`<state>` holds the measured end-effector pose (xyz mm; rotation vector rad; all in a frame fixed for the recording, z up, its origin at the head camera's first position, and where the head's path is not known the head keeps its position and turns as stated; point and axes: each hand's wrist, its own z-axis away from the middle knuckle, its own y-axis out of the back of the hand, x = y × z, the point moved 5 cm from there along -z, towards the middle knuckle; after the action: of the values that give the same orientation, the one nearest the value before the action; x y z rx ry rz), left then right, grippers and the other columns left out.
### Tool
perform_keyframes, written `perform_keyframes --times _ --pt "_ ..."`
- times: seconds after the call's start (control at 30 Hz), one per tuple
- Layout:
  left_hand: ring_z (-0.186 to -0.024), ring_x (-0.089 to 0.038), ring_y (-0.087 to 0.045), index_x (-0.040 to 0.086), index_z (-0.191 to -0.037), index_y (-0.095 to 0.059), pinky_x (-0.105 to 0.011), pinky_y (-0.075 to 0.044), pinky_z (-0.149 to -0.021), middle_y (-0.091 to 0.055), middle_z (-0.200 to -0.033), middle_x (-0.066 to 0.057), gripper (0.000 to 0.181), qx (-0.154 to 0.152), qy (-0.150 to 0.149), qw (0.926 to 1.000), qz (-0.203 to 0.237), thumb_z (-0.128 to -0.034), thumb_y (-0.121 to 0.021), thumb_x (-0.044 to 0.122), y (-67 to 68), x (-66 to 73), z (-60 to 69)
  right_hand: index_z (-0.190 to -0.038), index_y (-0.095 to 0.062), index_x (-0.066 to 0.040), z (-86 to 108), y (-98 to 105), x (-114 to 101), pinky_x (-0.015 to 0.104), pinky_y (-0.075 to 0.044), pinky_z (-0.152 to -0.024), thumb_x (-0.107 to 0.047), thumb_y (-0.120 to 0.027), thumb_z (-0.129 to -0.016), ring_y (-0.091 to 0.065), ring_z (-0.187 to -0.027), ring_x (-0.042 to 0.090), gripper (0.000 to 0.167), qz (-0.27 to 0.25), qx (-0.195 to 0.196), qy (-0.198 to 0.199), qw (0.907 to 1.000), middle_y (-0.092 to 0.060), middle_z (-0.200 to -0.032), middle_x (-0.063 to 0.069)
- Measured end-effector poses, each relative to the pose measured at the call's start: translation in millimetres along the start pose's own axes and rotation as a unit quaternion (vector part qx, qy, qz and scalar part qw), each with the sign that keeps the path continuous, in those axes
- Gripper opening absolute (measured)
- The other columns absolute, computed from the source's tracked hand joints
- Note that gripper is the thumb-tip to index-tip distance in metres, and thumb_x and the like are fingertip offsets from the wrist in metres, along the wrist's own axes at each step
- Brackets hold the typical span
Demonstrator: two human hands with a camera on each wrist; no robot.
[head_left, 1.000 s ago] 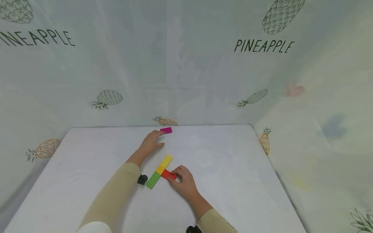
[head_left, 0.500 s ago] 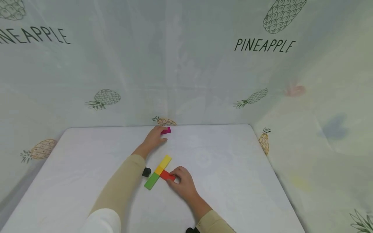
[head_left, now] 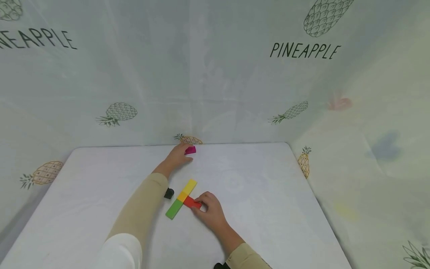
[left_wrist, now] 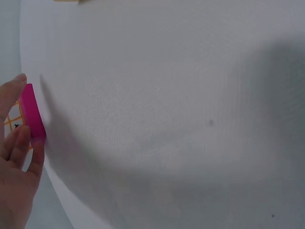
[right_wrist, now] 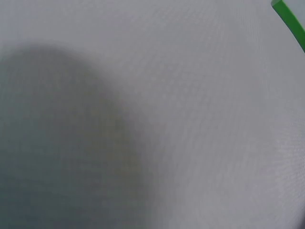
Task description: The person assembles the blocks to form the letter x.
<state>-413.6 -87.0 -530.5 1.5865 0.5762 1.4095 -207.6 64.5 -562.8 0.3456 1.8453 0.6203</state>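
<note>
Near the table's far edge lies a magenta rectangular block (head_left: 190, 150). My left hand (head_left: 176, 157) is over its left end, with fingertips (left_wrist: 37, 143) touching it in the left wrist view. In the head view the thumb looks a little apart from the block. My right hand (head_left: 211, 209) pinches a red block (head_left: 189, 201) between thumb and fingers, flat on the table. The red block meets a slanted row made of a yellow block (head_left: 190, 184), an orange-yellow block (head_left: 182, 196) and a green block (head_left: 174, 209). In the right wrist view only the green block (right_wrist: 290, 21) shows, without the hand.
The white table (head_left: 262, 201) has rounded far corners. A curtain (head_left: 215, 74) with pineapple prints hangs behind it and at the sides. Black wrist devices sit by the left sleeve (head_left: 169, 193) and right sleeve (head_left: 248, 257).
My left hand has moved forward and right, and its fingers now cover the left part of the magenta block. The right hand stays on the red block.
</note>
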Motion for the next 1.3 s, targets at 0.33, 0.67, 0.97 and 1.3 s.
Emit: perform_keyframes --times 0.33,0.67,0.97,1.3 --pt "-0.132 -0.034 -0.039 0.007 -0.140 -0.049 -0.045 -0.030 -0.109 -0.047 -0.142 -0.017 0.061 -0.007 -0.011 0.9997 -0.022 -0.0864 -0.076 0.018 -5.4 -0.7 -2.0 -0.097 -0.072 -0.017 -0.2 0 -1 0.025 -0.047 -0.078 -0.025 -0.076 -0.086 -0.052 -0.086 0.008 0.015 -0.001 0.003 0.010 0.9999 -0.059 -0.092 -0.008" --pt "-0.122 -0.034 -0.045 0.009 -0.133 -0.057 -0.046 -0.037 -0.104 -0.053 -0.131 -0.017 0.049 -0.017 -0.023 0.9986 -0.044 -0.0880 -0.073 0.016 -8.5 -1.8 -0.5 -0.100 -0.072 -0.018 0.6 -1 -1 0.024 -0.048 -0.078 -0.027 -0.074 -0.087 -0.052 -0.087 0.008 0.016 0.000 -0.006 -0.001 1.0000 -0.058 -0.093 -0.010" --pt "-0.118 -0.033 -0.046 0.009 -0.124 -0.064 -0.047 -0.038 -0.102 -0.054 -0.122 -0.015 0.036 -0.016 -0.031 0.9981 -0.051 -0.0892 -0.072 0.014 -7.5 -0.5 3.6 -0.100 -0.072 -0.018 0.6 0 -2 0.025 -0.048 -0.080 -0.027 -0.074 -0.087 -0.052 -0.088 0.009 0.016 0.004 -0.010 -0.005 0.9999 -0.058 -0.094 -0.009" --pt "-0.117 -0.032 -0.046 0.012 -0.125 -0.064 -0.048 -0.038 -0.101 -0.054 -0.122 -0.013 0.035 -0.022 -0.031 0.9977 -0.055 -0.0911 -0.070 0.017 -5.1 -3.0 14.0 -0.100 -0.071 -0.016 0.3 -1 -1 0.024 -0.047 -0.078 -0.024 -0.073 -0.088 -0.051 -0.086 0.008 0.015 0.009 -0.002 0.009 0.9999 -0.058 -0.093 -0.009"
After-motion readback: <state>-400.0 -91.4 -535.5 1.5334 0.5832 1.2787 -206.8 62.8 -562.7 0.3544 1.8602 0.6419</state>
